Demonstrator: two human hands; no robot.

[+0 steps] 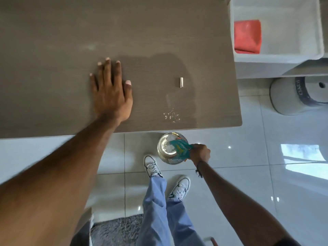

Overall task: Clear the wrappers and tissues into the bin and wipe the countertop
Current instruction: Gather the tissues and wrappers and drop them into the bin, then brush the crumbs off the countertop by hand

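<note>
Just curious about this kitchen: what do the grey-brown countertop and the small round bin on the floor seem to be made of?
The grey-brown countertop looks like wood-grain laminate, matte: fine straight printed lines, only soft glare. The small round bin looks like polished metal, since its inside is mirror-bright; its outer wall seems ribbed or meshed, but that is blurred.

Legible text: one item only. Dark band around a round grey stool (291,96) on the floor, right of the bench (53,41), carries pale capital letters running sideways; they look like "ONO" or similar, reading uncertain. Teal wrapper (180,148) held in the right hand (200,153) over the bin (171,148) bears print, too blurred to read. No numbers or signs legible elsewhere.
</note>
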